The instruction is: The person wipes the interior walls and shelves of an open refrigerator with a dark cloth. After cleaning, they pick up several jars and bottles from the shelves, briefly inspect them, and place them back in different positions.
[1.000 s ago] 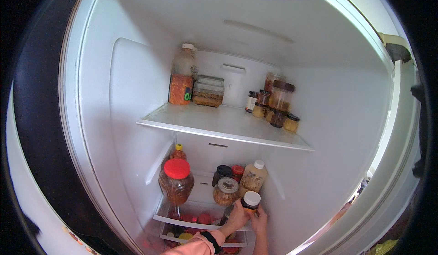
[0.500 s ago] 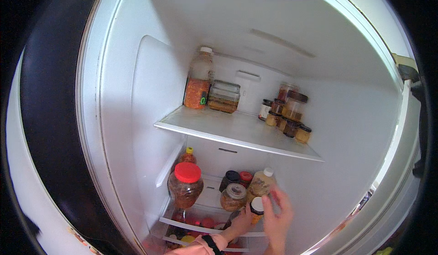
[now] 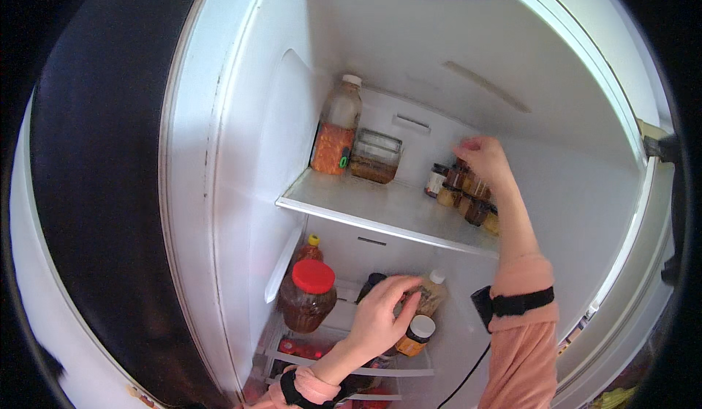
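Note:
My right hand point(image 3: 484, 162) reaches up to the top shelf, over a cluster of small jars point(image 3: 452, 184) at the right. Its fingers are curled together at the top of the stack; whatever is inside them is hidden. Lower down, my left hand point(image 3: 380, 320) hovers at the second shelf with curved fingers and a gap between them and the thumb. It covers most of a clear jar there. Close to its fingertips are a pale bottle with a white cap point(image 3: 433, 294) and an orange jar with a white lid point(image 3: 416, 336).
On the top shelf point(image 3: 351, 200), a tall bottle with orange contents point(image 3: 336, 134) and a square glass container point(image 3: 376, 156) stand at the left. Below are a large red-lidded jar point(image 3: 310, 299) and a yellow-capped bottle point(image 3: 312, 248). A dark cable point(image 3: 468, 374) hangs by my right sleeve.
My right hand has gone from the white-lidded jar up to the top-shelf jars. My left hand has drawn back from that jar and risen slightly. The view has shifted a little.

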Tool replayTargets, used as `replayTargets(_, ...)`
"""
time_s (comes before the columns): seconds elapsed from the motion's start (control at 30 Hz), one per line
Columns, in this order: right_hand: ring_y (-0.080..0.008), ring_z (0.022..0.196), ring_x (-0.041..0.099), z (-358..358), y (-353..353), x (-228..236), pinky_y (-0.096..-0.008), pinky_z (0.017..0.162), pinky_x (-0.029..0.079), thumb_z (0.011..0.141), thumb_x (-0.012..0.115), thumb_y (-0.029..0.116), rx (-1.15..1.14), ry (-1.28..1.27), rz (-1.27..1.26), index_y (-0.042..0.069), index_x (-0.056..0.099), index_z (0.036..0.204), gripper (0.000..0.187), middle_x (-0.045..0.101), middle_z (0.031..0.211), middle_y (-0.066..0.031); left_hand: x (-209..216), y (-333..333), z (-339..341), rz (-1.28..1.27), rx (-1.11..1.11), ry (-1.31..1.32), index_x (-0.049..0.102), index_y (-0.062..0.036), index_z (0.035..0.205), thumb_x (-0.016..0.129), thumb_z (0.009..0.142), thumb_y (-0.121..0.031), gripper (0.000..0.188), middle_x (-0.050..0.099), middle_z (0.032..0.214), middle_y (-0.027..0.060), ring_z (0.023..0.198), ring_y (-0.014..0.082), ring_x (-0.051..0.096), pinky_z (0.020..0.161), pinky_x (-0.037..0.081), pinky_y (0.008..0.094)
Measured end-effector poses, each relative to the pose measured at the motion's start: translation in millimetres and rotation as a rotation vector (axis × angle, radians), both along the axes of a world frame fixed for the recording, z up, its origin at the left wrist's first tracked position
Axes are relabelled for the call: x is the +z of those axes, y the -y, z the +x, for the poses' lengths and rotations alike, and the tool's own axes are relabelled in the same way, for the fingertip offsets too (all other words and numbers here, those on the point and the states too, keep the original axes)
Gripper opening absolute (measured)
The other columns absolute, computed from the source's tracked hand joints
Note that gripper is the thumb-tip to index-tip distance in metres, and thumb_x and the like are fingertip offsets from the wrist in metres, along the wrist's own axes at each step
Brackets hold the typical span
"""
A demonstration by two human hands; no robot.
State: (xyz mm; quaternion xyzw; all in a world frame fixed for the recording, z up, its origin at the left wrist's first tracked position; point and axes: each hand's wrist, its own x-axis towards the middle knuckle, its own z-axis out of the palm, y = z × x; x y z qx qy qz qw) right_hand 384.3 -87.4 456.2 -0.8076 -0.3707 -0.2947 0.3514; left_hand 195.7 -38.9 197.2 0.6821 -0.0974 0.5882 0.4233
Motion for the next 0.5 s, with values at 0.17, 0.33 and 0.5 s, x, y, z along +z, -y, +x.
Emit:
replayTargets(0.17, -0.0319, 0.096, 0.065, 51, 22, 21, -0.0406, 0.083, 0.051, 0.074, 0.077, 0.032, -0.194, 0.041, -0.118, -0.003, 0.065, 0.106, 0.049, 0.069, 0.099, -0.0208, 54, -14, -14, 0.242, 0.369, 0.271, 0.065, -0.0038, 0.104, 0.067, 0.079, 0.0, 0.025, 0.063, 0.111, 0.0103, 0.096, 0.0278, 0.061, 0.081, 0.05, 0.037)
replayTargets(0.33, -0.0364, 0.112, 0.058, 77, 27, 31, -0.0422, 0.093, 0.047, 0.079, 0.068, 0.052, -0.603, 0.166, -0.325, -0.002, 0.063, 0.116, 0.066, 0.058, 0.125, -0.0241, 81, -19, -1, 0.387, 0.564, 0.245, 0.067, -0.0051, 0.1, 0.067, 0.083, -0.012, 0.018, 0.062, 0.114, 0.0092, 0.106, 0.0275, 0.056, 0.099, 0.038, 0.05)
replayTargets(0.5, -0.0361, 0.12, 0.053, 111, 20, 28, -0.0454, 0.096, 0.045, 0.083, 0.047, 0.072, -0.631, 0.197, -0.532, -0.003, 0.058, 0.124, 0.086, 0.051, 0.136, -0.0222, 81, -27, 13, 0.441, 0.595, 0.058, 0.068, -0.0053, 0.093, 0.07, 0.083, -0.023, 0.02, 0.064, 0.098, 0.0056, 0.094, 0.0234, 0.059, 0.101, 0.038, 0.0444)
